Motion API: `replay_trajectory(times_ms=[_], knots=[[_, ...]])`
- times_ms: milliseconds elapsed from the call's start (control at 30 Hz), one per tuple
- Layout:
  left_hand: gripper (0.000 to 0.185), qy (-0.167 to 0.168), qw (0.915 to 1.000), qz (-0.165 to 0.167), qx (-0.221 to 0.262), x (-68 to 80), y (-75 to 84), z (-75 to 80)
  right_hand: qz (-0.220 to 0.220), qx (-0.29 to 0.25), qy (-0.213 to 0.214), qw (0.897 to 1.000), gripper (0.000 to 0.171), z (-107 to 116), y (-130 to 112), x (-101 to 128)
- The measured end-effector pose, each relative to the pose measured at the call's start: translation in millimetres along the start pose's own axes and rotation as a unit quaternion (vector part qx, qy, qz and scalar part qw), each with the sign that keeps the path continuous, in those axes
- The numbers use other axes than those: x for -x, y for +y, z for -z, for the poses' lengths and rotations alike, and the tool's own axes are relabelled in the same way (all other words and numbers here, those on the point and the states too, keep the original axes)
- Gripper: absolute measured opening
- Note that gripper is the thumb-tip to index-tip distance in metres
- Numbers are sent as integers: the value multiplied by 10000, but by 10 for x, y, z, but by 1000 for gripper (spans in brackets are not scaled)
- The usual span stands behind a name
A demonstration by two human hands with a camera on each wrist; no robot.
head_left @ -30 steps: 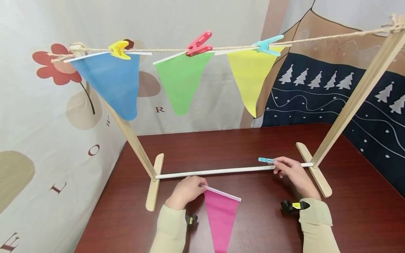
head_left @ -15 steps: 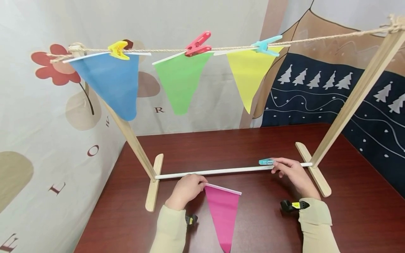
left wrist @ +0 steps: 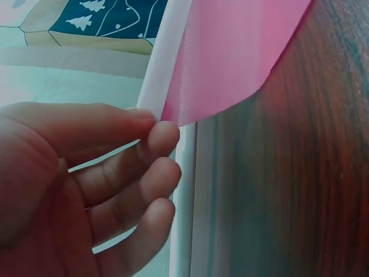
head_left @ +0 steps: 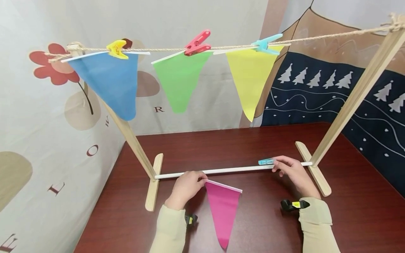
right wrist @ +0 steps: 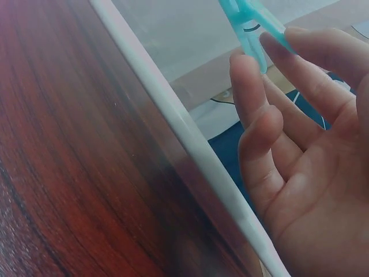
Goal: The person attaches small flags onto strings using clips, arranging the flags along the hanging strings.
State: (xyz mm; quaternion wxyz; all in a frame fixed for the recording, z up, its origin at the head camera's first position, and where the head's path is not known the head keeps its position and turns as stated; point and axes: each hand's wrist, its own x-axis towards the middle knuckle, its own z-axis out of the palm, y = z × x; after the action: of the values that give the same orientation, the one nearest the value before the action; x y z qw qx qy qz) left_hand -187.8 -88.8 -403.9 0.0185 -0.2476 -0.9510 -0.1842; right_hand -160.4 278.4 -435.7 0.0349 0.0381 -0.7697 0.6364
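Between thumb and forefinger, my left hand (head_left: 187, 187) pinches one end of the white top edge of a pink pennant (head_left: 223, 211). In the left wrist view the pennant (left wrist: 230, 52) extends away from the fingertips, the other fingers loosely bent. My right hand (head_left: 292, 174) pinches a light-blue clothespin (head_left: 266, 161) just above the white rod. The right wrist view shows the clothespin (right wrist: 248, 26) at the fingertips, its far end cut off by the frame. Overhead, a blue pennant (head_left: 110, 84), a green pennant (head_left: 181, 84) and a yellow pennant (head_left: 250, 79) hang from a twine line (head_left: 332, 36).
A yellow clip (head_left: 117, 49), a red clothespin (head_left: 197, 44) and another blue clothespin (head_left: 268, 44) grip the hung pennants. Wooden posts (head_left: 354, 95) on flat feet (head_left: 154, 182) stand at both sides, joined by a white rod (head_left: 234, 170) low over the dark red table (head_left: 202, 147).
My left hand has risen slightly, lifting the pink pennant so its lower tip now shows. The right hand and clothespin stay nearly in place. The yellow pennant's tip sways.
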Motion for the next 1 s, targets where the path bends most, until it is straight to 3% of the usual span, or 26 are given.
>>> replay_trajectory(times_ms=[467,600,800,1000], knots=[[5,1174,9922,342,245,-23,88,84,210,371,323,9986,33,-11,2,-64],[7,1664,9839,454,467,-27,123,106,186,273,515,9981,34,-5,13,-67],[5,2471,9656,255,771,-35,181,181,215,170,785,9965,36,6,-5,-48],[7,2716,9578,25,936,-28,214,248,332,-255,1360,9898,34,19,-37,-34]])
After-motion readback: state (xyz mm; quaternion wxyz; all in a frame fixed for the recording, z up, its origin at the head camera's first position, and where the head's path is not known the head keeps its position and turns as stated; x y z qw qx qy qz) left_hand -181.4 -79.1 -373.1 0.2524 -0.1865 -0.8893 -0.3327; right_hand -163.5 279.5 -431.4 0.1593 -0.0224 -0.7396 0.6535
